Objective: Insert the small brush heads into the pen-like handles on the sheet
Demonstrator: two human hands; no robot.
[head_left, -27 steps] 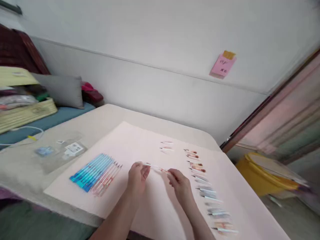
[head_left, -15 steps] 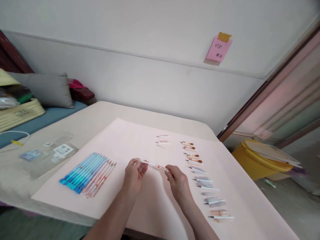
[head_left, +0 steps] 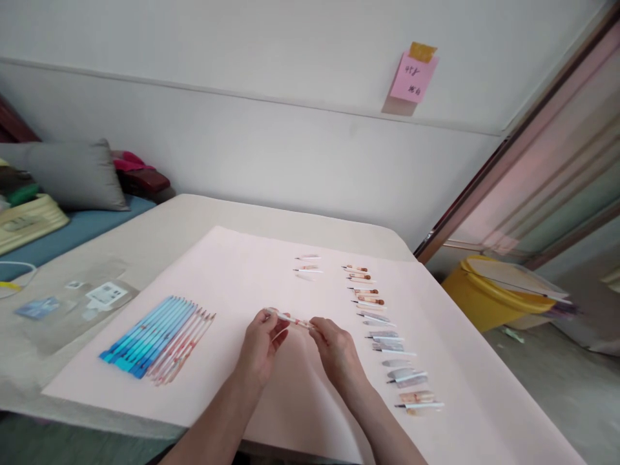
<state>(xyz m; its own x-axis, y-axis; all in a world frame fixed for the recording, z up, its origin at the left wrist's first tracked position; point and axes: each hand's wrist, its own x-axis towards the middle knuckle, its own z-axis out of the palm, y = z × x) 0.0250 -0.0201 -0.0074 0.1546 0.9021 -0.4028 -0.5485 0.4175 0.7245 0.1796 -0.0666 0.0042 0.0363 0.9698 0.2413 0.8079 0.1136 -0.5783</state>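
Note:
Both hands are on one slim white pen with a red pattern [head_left: 296, 320], held level above a pale sheet. My left hand [head_left: 259, 342] pinches its left end between thumb and fingers. My right hand [head_left: 336, 349] is closed round the other end, hiding that tip. To the left lies a row of assembled-looking blue pens [head_left: 145, 332], and beside them several white-and-red pens [head_left: 181, 349]. On the right, several thin white refills with dark tips [head_left: 419, 405] lie in a column among loose brown and greyish pen parts [head_left: 372, 301].
The pale sheet [head_left: 242, 258] covers much of the table. Clear plastic packaging [head_left: 72, 316] lies at the table's left. Two more sets of thin pen parts [head_left: 308, 268] lie farther back. A white wall [head_left: 271, 148] rises behind; a yellow bin [head_left: 479, 300] stands off the right side.
My hands have come slightly closer together along the pen, covering more of its right part. The camera view has turned a little, shifting the table's contents leftward.

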